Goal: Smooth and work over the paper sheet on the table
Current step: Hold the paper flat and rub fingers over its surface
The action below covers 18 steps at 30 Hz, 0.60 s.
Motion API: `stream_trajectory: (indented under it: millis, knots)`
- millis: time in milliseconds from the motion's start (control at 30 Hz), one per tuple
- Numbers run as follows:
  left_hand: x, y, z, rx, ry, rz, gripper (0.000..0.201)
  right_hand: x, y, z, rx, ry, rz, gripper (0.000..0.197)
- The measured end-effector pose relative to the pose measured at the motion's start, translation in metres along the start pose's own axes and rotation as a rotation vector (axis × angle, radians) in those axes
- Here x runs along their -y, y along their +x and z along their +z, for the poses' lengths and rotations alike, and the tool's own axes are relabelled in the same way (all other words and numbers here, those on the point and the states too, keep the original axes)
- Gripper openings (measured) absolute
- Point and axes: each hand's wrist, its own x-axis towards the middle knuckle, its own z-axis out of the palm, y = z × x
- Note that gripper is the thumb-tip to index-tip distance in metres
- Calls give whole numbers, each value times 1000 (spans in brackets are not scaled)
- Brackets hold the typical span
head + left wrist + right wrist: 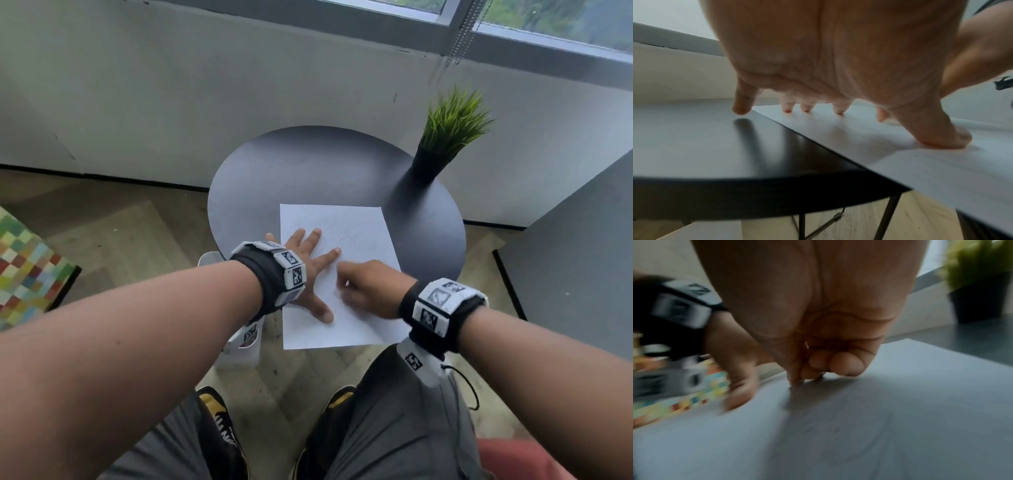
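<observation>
Below a grey wall and a window stands a round dark table (pixel 308 178), and the paper sheet (pixel 356 308) lies on its near part, the near edge hanging over the rim. The left hand (pixel 308 260) presses it flat with spread, straight fingers. The right hand (pixel 370 287) has curled fingertips on the sheet; whether they pinch something, one cannot tell. The working-over step seems in hand. Next, probably, a steady stroke outward while the left hand anchors the sheet, away from the potted plant (pixel 442 144).
</observation>
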Motion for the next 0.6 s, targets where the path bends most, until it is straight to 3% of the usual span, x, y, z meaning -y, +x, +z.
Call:
stream_trajectory:
  millis: [67, 133, 167, 300, 367, 500, 567, 600]
  knots:
    - [-2, 0, 0, -4, -21, -9, 135, -19, 10, -11, -103, 29, 201, 8]
    - [-4, 0, -2, 2, -27, -14, 134, -24, 14, -13, -201, -10, 305, 12]
    - [-5, 1, -2, 2, -31, -13, 134, -16, 14, -10, -203, -23, 281, 15]
    - [-4, 1, -1, -9, -36, -18, 134, 22, 4, 10, -37, 9, -51, 9]
    - [-4, 1, 0, -17, -29, -14, 134, 8, 9, -1, -35, 7, 3, 9]
    - [-5, 0, -2, -9, -16, -22, 133, -28, 27, -19, -221, -21, 321, 10]
    - [-6, 0, -2, -12, -27, -19, 133, -17, 25, -10, -219, -43, 269, 14]
    - [-5, 0, -2, -14, -36, -18, 133, -5, 22, -4, -175, -19, 172, 16]
